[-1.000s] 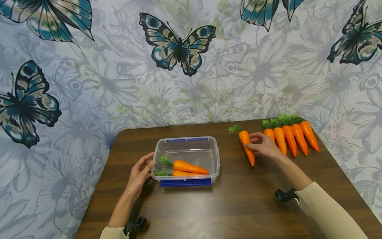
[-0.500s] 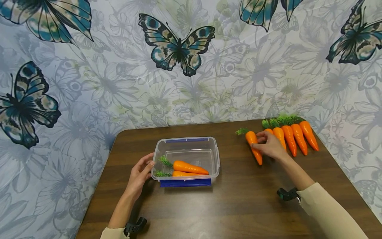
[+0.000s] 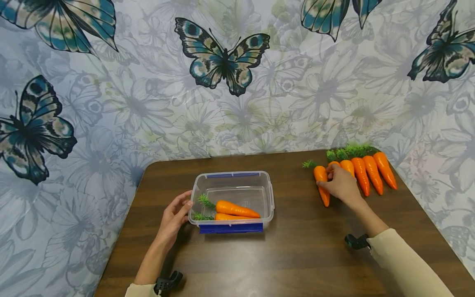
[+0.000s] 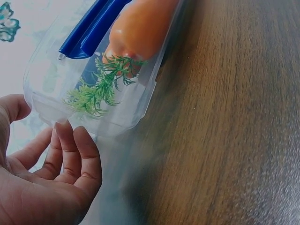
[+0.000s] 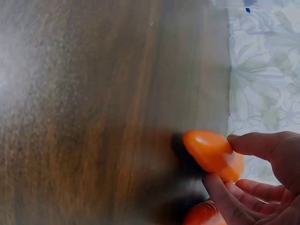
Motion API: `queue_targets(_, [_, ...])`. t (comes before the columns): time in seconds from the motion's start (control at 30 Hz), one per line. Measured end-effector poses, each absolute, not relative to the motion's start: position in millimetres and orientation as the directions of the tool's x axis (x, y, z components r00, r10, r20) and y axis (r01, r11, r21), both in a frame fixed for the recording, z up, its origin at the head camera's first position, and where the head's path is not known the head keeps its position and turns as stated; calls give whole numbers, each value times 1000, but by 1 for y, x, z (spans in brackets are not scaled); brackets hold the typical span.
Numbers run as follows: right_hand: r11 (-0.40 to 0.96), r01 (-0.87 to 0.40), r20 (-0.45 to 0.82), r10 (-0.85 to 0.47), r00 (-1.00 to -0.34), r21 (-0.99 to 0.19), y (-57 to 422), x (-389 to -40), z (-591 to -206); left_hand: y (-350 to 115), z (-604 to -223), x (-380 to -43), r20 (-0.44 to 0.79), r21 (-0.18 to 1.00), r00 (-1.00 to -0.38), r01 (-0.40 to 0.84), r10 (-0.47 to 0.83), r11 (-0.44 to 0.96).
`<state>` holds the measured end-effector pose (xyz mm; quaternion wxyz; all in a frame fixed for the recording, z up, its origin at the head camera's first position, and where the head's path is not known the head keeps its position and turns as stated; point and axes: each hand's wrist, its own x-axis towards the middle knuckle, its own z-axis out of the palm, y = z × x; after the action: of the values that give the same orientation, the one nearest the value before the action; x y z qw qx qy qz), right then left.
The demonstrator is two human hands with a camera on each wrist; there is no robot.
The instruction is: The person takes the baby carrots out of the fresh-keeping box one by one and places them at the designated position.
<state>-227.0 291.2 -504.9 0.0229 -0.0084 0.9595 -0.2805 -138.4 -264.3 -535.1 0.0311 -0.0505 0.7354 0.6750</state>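
My right hand (image 3: 343, 182) pinches a carrot (image 3: 320, 175) with green leaves between thumb and fingers, at the left end of a row of carrots (image 3: 372, 173). In the right wrist view its thick orange end (image 5: 208, 147) shows between thumb and fingers, with part of another carrot (image 5: 204, 213) below. A clear plastic container (image 3: 270, 194) with blue clips stands mid-table, two carrots (image 3: 237, 209) lying in it. My left hand (image 3: 176, 214) holds the container's left end; in the left wrist view, its bent fingers (image 4: 86, 154) touch the wall near the leafy tops (image 4: 101, 91).
The brown wooden table (image 3: 289, 255) reaches back to a wall covering (image 3: 237, 119) with flowers and butterflies. The carrot row lies near the table's back right corner. Black wrist straps (image 3: 168, 281) show at both sleeves.
The right hand has moved the carrot rightward, up to the row, and turned it a little more upright. The left hand and the container have stayed in place.
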Motion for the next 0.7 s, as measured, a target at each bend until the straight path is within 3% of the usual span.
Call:
queue_targets(0.23, [877,-32,35,-17,-999,-479,287,-226,-506,-265,-534,-138,-116,989,-993,-118,-28,84])
queue_targets(0.7, [880,-19,23,-10,-1000,-474,294,-226,-492,-263,-533,-136,-112,990,-993,-115,-36,83])
